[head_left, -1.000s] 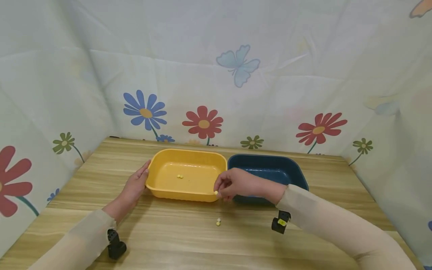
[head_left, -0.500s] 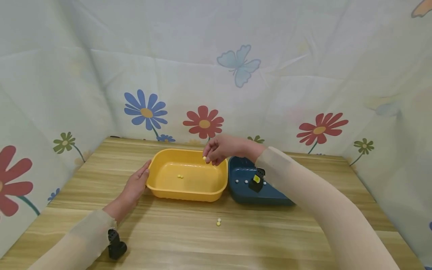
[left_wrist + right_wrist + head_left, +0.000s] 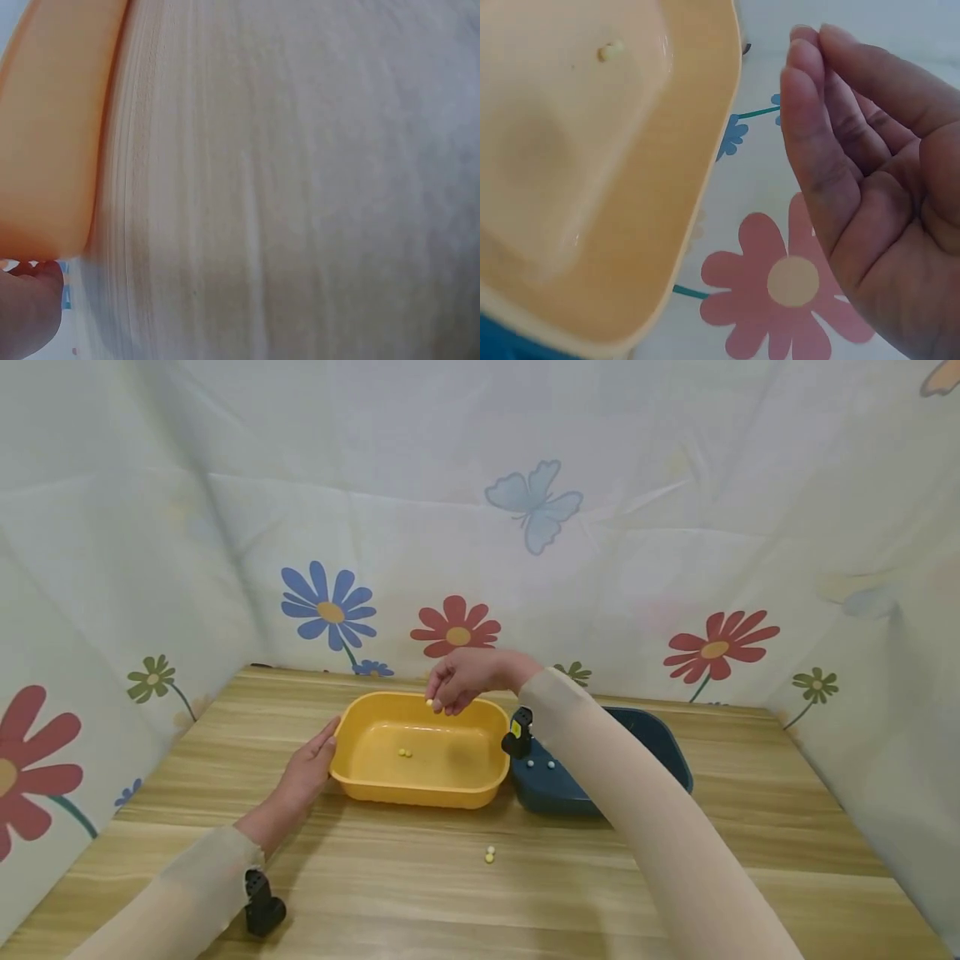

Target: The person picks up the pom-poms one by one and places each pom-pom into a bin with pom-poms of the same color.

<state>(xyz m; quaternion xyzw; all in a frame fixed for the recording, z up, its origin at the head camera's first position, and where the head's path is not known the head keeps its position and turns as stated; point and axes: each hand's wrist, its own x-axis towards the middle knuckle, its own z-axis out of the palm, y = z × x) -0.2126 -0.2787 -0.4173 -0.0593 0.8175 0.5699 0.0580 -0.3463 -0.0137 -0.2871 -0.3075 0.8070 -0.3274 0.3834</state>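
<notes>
My right hand (image 3: 467, 678) hovers above the back right of the yellow tub (image 3: 420, 797), pinching a small yellow ball (image 3: 429, 702) between thumb and fingertips. That ball is hidden in the right wrist view, where the bent fingers (image 3: 804, 101) and thumb come together. My left hand (image 3: 306, 770) rests against the tub's left end from outside, its fingers fairly straight. In the left wrist view only part of this hand (image 3: 34, 304) shows beside the orange-looking wall. Two tiny yellow balls (image 3: 405, 752) lie together on the tub's floor.
A dark blue tub (image 3: 558, 797) stands right beside the yellow one, partly covered by the right sleeve; small white balls (image 3: 530, 763) lie in it. On the wooden table (image 3: 390, 885) in front sit two more little balls (image 3: 490, 857). Flower-printed cloth (image 3: 375, 518) hangs behind.
My right hand has risen from the yellow tub's near right corner, carrying the yellow ball back and then left over the tub. The left hand keeps its place.
</notes>
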